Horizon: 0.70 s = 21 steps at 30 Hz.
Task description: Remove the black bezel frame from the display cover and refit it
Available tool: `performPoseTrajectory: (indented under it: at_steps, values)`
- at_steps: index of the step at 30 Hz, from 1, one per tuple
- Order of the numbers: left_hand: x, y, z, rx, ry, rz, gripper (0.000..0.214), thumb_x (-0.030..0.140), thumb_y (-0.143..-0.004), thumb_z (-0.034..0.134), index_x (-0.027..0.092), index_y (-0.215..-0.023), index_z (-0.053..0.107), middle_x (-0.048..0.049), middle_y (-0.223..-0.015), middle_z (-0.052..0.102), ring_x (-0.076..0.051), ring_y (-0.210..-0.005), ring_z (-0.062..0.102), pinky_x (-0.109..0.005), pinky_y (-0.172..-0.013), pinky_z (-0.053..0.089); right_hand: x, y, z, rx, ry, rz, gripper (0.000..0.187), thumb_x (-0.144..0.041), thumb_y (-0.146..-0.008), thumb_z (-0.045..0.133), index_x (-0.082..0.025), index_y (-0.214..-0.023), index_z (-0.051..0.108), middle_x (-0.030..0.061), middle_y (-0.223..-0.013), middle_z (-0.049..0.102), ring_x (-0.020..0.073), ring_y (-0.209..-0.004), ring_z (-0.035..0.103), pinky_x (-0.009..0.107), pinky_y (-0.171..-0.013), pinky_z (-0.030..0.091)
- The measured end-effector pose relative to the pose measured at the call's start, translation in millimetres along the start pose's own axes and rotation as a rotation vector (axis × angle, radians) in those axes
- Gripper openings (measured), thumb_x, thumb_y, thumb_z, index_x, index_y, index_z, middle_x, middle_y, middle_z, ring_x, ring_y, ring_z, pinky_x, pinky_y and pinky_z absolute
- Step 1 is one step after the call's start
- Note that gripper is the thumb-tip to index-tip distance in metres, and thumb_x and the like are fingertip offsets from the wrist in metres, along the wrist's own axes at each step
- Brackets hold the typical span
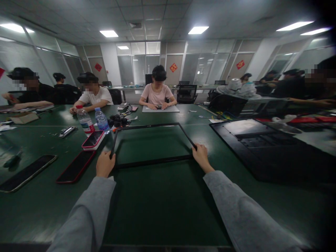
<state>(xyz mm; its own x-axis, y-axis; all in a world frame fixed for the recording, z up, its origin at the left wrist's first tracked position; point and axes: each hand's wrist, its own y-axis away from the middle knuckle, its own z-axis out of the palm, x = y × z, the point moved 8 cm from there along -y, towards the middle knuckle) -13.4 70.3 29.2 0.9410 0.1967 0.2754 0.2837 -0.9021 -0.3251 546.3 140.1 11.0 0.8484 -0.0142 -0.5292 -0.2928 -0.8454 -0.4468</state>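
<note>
A thin black rectangular frame, like a laptop screen bezel [154,162], is held level just over the green table [162,206], which shows through its opening. My left hand [105,163] is closed around its left side near the front corner. On the opposite side, my right hand [201,158] grips the right edge near the front corner. Beside my left hand lie a red-edged phone [76,167] and another phone in a pink and white case [93,139]. To the right of my right hand rests a large dark laptop part [249,143].
Two plastic bottles, one red-capped [85,120] and one blue-capped [102,120], stand behind the phones. A long black phone [27,173] lies at far left. A person in a pink shirt [158,91] sits across the table; other people sit at both sides.
</note>
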Motion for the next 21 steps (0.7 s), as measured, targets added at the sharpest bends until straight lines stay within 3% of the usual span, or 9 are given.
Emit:
performPoseTrajectory:
  at_steps: [9,13,18,21]
  values:
    - [-0.2,-0.5,1.8,-0.012,-0.049,0.020,0.042,0.042,-0.093,0.042,0.018,-0.112,0.071,-0.0159,-0.105,0.065,-0.028,-0.096,0.064,-0.038,-0.081,0.051,-4.4,4.6,1.0,-0.057,0.097,-0.001,0.035,-0.021,-0.082,0.051,-0.012,-0.110,0.070,0.0179,-0.111,0.058,0.0306,-0.110,0.050,0.044,-0.100,0.039]
    - [1.9,-0.7,0.0,0.006,-0.027,0.021,0.045,0.040,-0.094,0.042,0.015,-0.120,0.068,-0.0172,-0.112,0.063,-0.028,-0.101,0.063,-0.038,-0.087,0.051,-10.8,6.1,0.6,-0.079,0.134,-0.013,0.038,-0.020,-0.083,0.050,-0.010,-0.116,0.067,0.0192,-0.115,0.057,0.0312,-0.111,0.049,0.044,-0.100,0.038]
    - [20.1,4.3,-8.3,0.059,0.015,0.122,0.047,0.040,-0.095,0.043,0.015,-0.130,0.063,-0.0172,-0.124,0.058,-0.030,-0.113,0.056,-0.042,-0.095,0.047,-12.8,6.9,0.0,-0.070,0.133,-0.025,0.040,-0.021,-0.086,0.048,-0.012,-0.121,0.065,0.0185,-0.116,0.057,0.0307,-0.111,0.050,0.043,-0.098,0.039]
    - [34.5,10.4,-10.2,0.012,0.031,0.182,0.048,0.047,-0.095,0.044,0.021,-0.131,0.063,-0.0153,-0.132,0.055,-0.032,-0.120,0.051,-0.047,-0.095,0.047,-11.7,6.9,-0.6,-0.064,0.118,-0.014,0.039,-0.021,-0.086,0.048,-0.014,-0.120,0.065,0.0174,-0.114,0.058,0.0302,-0.111,0.050,0.042,-0.097,0.039]
